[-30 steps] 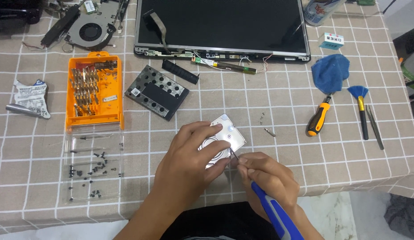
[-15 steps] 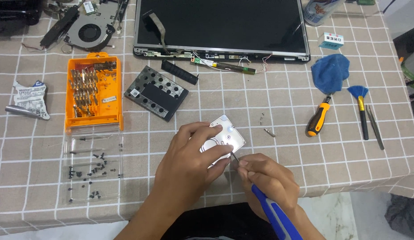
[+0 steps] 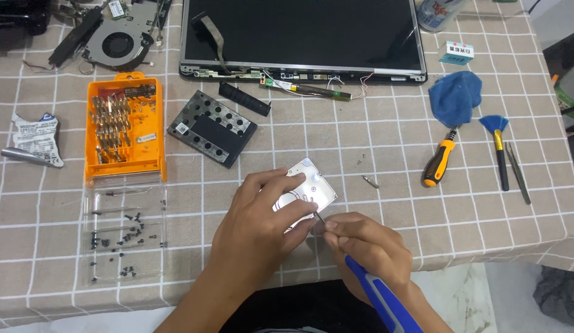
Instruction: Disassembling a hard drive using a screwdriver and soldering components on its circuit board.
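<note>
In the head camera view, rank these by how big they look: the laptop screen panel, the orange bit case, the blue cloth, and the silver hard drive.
1. Laptop screen panel, by far the largest.
2. Orange bit case.
3. Blue cloth and silver hard drive: unsure, since the left hand covers much of the drive.

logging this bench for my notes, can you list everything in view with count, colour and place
hard drive: 1, silver, front centre, under the left hand
screwdriver: 1, blue handle, in the right hand, tip at the drive
bit case: 1, orange, left
clear lid: 1, holds small black screws, below the case
drive caddy: 1, dark grey, centre
laptop screen: 1, black, top centre
cooling fan: 1, black, top left
cloth: 1, blue, right
orange screwdriver: 1, orange and black, right
brush: 1, blue, right
tablecloth: 1, beige check
left hand: on the drive
right hand: grip closed on the screwdriver
</note>
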